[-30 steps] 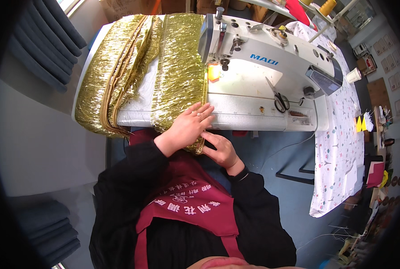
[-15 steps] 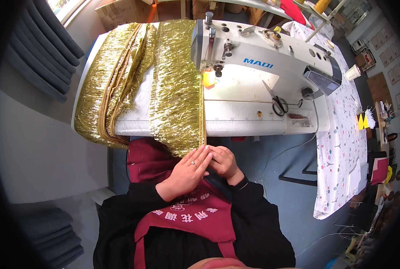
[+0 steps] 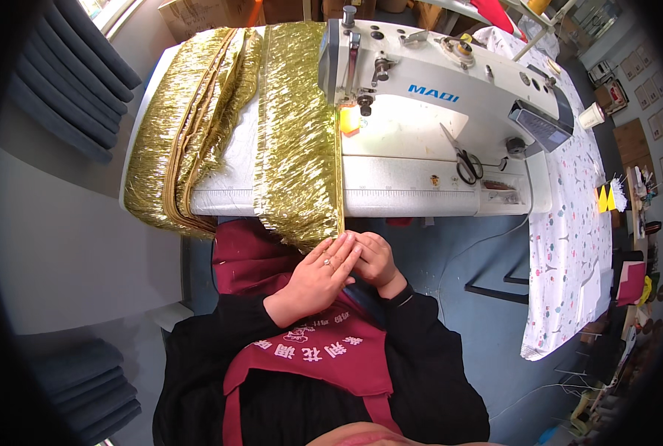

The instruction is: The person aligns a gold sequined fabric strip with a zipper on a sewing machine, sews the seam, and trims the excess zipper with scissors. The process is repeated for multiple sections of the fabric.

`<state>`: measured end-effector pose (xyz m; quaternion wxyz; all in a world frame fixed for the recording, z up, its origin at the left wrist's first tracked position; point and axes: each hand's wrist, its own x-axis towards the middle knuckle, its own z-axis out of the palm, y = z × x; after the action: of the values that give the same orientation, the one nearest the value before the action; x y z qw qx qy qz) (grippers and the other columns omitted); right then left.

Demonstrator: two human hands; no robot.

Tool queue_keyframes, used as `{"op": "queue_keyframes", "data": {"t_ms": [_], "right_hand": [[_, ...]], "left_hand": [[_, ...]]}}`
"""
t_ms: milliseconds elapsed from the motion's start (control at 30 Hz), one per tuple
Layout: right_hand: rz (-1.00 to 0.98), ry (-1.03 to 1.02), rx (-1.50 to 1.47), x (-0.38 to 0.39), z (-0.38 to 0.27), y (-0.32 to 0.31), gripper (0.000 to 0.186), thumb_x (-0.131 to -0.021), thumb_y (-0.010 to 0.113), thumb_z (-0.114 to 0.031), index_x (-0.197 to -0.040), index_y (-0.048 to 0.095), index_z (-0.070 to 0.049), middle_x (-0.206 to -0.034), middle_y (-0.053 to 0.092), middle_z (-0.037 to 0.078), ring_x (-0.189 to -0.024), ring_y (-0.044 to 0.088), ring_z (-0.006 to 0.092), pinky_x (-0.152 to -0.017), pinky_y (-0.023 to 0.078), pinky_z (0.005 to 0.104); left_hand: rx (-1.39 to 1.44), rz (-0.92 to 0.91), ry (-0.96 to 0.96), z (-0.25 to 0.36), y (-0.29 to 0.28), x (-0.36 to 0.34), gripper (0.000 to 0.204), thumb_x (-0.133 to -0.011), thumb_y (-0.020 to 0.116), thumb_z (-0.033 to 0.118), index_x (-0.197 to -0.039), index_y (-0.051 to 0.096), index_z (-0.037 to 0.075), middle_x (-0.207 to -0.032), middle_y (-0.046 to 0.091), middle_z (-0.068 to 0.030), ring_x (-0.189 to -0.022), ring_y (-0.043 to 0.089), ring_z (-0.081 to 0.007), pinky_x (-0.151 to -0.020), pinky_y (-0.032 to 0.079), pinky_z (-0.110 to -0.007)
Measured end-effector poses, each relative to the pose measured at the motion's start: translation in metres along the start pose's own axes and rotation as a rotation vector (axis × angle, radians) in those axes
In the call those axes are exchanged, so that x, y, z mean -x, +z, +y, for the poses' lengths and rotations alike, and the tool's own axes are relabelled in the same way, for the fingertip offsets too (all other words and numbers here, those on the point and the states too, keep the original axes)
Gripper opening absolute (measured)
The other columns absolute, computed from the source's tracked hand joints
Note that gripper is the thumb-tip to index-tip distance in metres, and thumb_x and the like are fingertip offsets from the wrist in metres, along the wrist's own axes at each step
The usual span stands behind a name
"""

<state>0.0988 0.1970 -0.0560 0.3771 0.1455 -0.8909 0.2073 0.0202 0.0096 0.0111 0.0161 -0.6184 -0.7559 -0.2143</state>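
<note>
We see the gold fringe strip (image 3: 298, 134) running lengthwise over the table (image 3: 413, 201), from beside the head of the white sewing machine (image 3: 439, 78) down past the near rim; its near end hangs just beyond that rim, ahead of both hands and a little to the left, and its stitched edge band (image 3: 339, 178) comes straight down to the fingertips, where the two hands meet.

We find the left hand (image 3: 316, 275) laid palm down at the end of the band, its fingers straight and close together, a ring on one of them; its tips touch the band and lie against the right hand (image 3: 376, 260); the underside is hidden, so we cannot tell whether it pinches the strip.

The right hand is half curled just beside it, its fingers bent toward the same end of the band; its thumb is out of our sight, and we cannot tell how firmly it grips, if at all.

To the left on the table we see a folded gold fringe bundle (image 3: 157, 149), near the strip; to the right lie black-handled scissors (image 3: 468, 167), well apart from both hands.
</note>
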Motion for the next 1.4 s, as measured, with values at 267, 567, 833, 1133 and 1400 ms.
{"op": "queue_keyframes", "data": {"t_ms": [267, 567, 833, 1133, 1400], "right_hand": [[0.026, 0.017, -0.035, -0.002, 0.0002, 0.0006, 0.02, -0.086, 0.068, -0.013, -0.1, 0.074, 0.0, -0.12, 0.072, 0.018, -0.11, 0.07, 0.0301, -0.091, 0.056, 0.0429], [0.035, 0.009, -0.047, -0.0016, 0.0019, -0.0002, 0.019, -0.084, 0.068, -0.011, -0.098, 0.073, 0.003, -0.117, 0.073, 0.02, -0.105, 0.071, 0.0314, -0.089, 0.058, 0.0424], [0.026, 0.027, -0.044, -0.0022, 0.0012, -0.001, 0.018, -0.085, 0.068, -0.01, -0.097, 0.073, 0.002, -0.116, 0.073, 0.02, -0.105, 0.072, 0.0311, -0.089, 0.059, 0.0423], [0.035, 0.016, -0.038, -0.0061, 0.0007, -0.003, 0.019, -0.084, 0.069, -0.009, -0.098, 0.073, 0.002, -0.115, 0.073, 0.02, -0.106, 0.072, 0.0313, -0.088, 0.059, 0.0418], [0.029, 0.012, -0.055, -0.0044, 0.0001, -0.0018, 0.018, -0.085, 0.069, -0.009, -0.098, 0.073, 0.002, -0.116, 0.073, 0.02, -0.106, 0.072, 0.0311, -0.089, 0.059, 0.0418]], "left_hand": [[-0.033, -0.024, 0.03, -0.0013, -0.0009, 0.0001, 0.069, -0.098, 0.063, 0.037, -0.154, 0.046, 0.0, -0.159, 0.045, -0.0232, -0.149, 0.045, -0.0325, -0.124, 0.032, -0.047], [-0.019, -0.033, 0.034, -0.0002, 0.0003, 0.0001, 0.069, -0.098, 0.062, 0.038, -0.153, 0.047, 0.0, -0.159, 0.045, -0.0244, -0.148, 0.046, -0.0329, -0.124, 0.031, -0.047], [-0.034, -0.028, 0.037, -0.0005, 0.0007, 0.0006, 0.068, -0.099, 0.061, 0.038, -0.153, 0.047, -0.001, -0.158, 0.045, -0.0243, -0.148, 0.045, -0.0326, -0.124, 0.031, -0.047], [0.007, -0.012, 0.025, -0.0001, 0.0004, 0.0011, 0.075, -0.091, 0.068, 0.032, -0.153, 0.047, -0.002, -0.158, 0.047, -0.0238, -0.147, 0.047, -0.0322, -0.124, 0.032, -0.047], [-0.036, -0.024, 0.021, 0.0, 0.0012, 0.003, 0.069, -0.097, 0.063, 0.038, -0.153, 0.048, 0.0, -0.158, 0.046, -0.023, -0.147, 0.047, -0.0311, -0.123, 0.033, -0.047]]}}
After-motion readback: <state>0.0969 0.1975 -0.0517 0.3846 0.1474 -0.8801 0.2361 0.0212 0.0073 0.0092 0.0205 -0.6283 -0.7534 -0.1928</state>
